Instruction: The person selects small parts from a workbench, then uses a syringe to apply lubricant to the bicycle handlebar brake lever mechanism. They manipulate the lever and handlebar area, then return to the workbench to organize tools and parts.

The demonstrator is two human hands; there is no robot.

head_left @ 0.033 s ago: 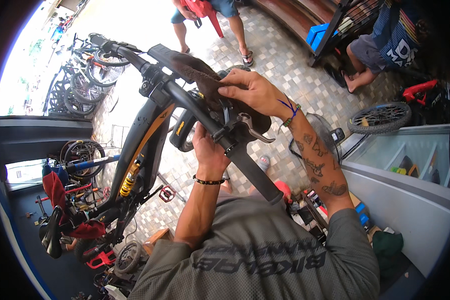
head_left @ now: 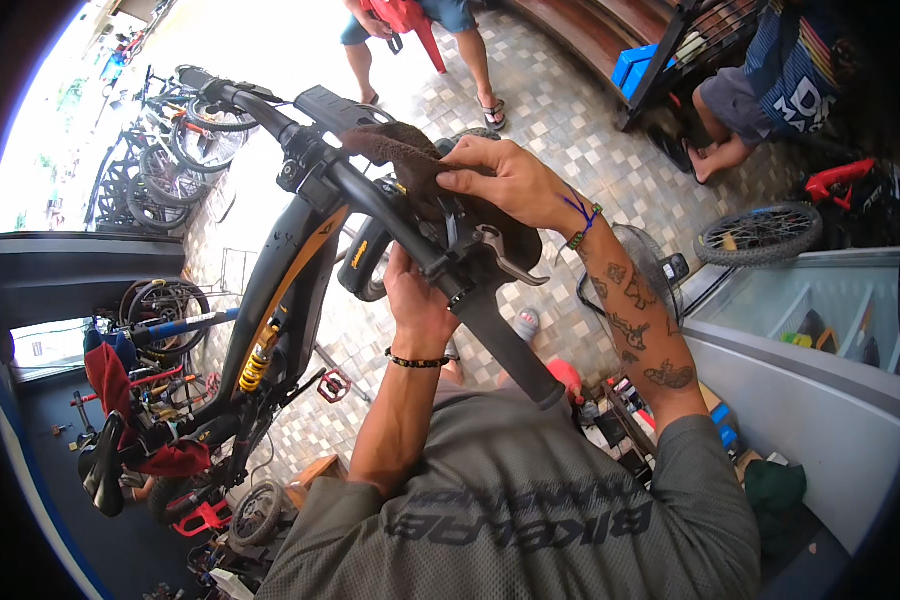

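Right hand point(head_left: 510, 187), pinched closed, holds brown cloth point(head_left: 395, 148) at the far edge of the handlebar point(head_left: 384, 215); left hand point(head_left: 420, 308) at its near edge, finger opening and hold indeterminable

The cloth point(head_left: 395, 148) looks rough and matt; the grip point(head_left: 512, 347), matt rubber; the brake lever point(head_left: 507, 261), smooth, faintly shiny metal.

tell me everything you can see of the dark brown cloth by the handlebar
The dark brown, soft-looking cloth is bunched and creased, lying along the far side of the black tubular handlebar. The bare right hand pinches it between thumb and fingers. Its outline is hard to tell near the silvery metal brake lever.
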